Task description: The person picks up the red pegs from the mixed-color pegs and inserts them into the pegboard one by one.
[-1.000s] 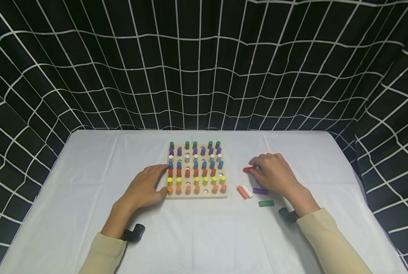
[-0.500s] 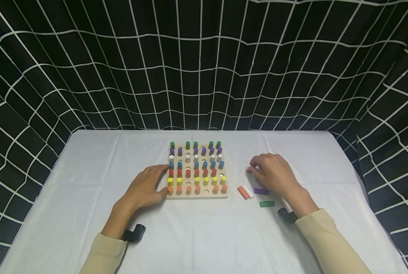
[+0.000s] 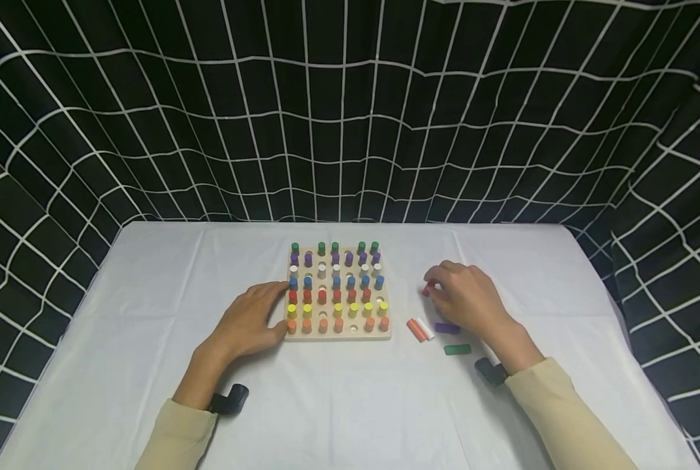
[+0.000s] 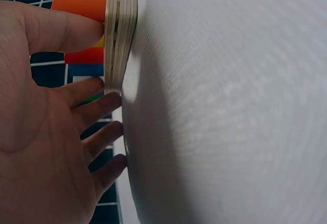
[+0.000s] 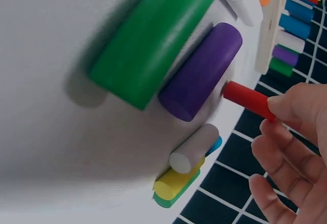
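My right hand (image 3: 467,297) pinches one end of a red peg (image 5: 249,100) between thumb and fingertips. In the right wrist view the peg's far end points down close to the white cloth. My left hand (image 3: 250,323) lies at the left edge of a wooden pegboard (image 3: 376,335), its thumb and fingertips touching that side, fingers extended. Rows of colored pegs stand upright in the board, from green at the back to orange (image 3: 353,312) rows nearer the front, with some bare holes among them. The left wrist view shows the board's layered edge (image 4: 120,35) beside the thumb.
Loose pegs lie right of the board: orange (image 3: 416,331), white (image 3: 425,328), purple (image 3: 447,328) and green (image 3: 458,350). Beyond them, the right wrist view shows a pale peg (image 5: 194,148), a yellow peg (image 5: 179,179) and others. A dark grid-patterned curtain (image 3: 338,117) surrounds the table.
The red peg has gone from lying flat in the right hand's fingertips to tilted, with less of it showing. The right hand has shifted slightly left; the left hand stays put.
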A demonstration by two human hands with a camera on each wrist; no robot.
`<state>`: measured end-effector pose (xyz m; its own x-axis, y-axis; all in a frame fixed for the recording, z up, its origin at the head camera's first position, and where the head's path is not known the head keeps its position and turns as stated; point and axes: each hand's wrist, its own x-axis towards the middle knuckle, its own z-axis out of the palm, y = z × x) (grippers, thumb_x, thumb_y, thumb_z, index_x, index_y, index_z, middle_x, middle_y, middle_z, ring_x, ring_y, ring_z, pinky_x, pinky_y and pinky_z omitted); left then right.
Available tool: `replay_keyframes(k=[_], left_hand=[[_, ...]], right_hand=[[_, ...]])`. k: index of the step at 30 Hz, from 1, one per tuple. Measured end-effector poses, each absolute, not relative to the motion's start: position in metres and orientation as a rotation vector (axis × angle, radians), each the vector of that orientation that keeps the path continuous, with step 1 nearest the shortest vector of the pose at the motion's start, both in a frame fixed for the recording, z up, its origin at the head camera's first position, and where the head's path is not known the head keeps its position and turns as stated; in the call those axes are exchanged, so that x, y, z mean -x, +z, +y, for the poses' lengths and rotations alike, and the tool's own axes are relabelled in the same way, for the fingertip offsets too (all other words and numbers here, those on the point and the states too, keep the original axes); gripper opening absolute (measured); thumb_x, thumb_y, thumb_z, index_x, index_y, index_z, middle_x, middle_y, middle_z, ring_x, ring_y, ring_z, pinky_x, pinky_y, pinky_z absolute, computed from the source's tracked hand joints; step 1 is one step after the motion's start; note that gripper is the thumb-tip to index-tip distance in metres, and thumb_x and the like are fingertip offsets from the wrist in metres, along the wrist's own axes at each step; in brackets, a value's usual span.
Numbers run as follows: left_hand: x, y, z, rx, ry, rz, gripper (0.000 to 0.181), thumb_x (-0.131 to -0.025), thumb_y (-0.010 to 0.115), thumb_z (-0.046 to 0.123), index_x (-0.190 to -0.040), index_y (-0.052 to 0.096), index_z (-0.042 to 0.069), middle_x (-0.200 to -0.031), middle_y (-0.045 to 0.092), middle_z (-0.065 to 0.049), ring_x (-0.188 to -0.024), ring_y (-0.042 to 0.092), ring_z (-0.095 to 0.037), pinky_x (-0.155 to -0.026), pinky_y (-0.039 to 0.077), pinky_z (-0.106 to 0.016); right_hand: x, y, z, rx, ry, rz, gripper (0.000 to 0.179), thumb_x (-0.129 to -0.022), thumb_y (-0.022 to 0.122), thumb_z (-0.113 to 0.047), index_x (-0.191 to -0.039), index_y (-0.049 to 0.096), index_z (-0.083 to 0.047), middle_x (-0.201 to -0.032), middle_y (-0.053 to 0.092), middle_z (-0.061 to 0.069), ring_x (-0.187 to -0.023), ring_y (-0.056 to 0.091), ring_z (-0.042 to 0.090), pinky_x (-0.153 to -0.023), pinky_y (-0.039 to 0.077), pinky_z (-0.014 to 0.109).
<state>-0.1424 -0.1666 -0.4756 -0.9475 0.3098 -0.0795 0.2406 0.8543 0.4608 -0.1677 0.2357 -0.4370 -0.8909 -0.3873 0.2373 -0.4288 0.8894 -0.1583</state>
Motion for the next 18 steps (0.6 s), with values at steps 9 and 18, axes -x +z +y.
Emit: replay_keyframes(k=[9,18], left_hand=[[0.142,-0.474,-0.167,-0.439,0.690,2.873,0.076,-0.092,0.063,0.035,-0.161,0.043,0.012,-0.166,0.047,-0.012,-0.156,0.041,-0.036,-0.130,0.034,-0.059],[0.142,-0.476,-0.167,-0.438,0.687,2.874,0.076,-0.092,0.063,0.035,-0.162,0.042,0.013,-0.167,0.046,-0.012,-0.157,0.040,-0.036,-0.130,0.034,-0.059]], right_hand=[[0.168,-0.434,0.228,-0.658,0.309,-2.868,0.020,-0.087,0.074,-0.007,-0.106,0.078,-0.009,-0.102,0.079,0.008,-0.083,0.073,0.030,-0.081,0.062,0.050],[0.164,-0.430,0.222,-0.698,0.328,-2.856,0.018,-0.088,0.074,-0.008,-0.106,0.078,-0.009,-0.105,0.079,0.007,-0.095,0.074,0.031,-0.088,0.062,0.051]])
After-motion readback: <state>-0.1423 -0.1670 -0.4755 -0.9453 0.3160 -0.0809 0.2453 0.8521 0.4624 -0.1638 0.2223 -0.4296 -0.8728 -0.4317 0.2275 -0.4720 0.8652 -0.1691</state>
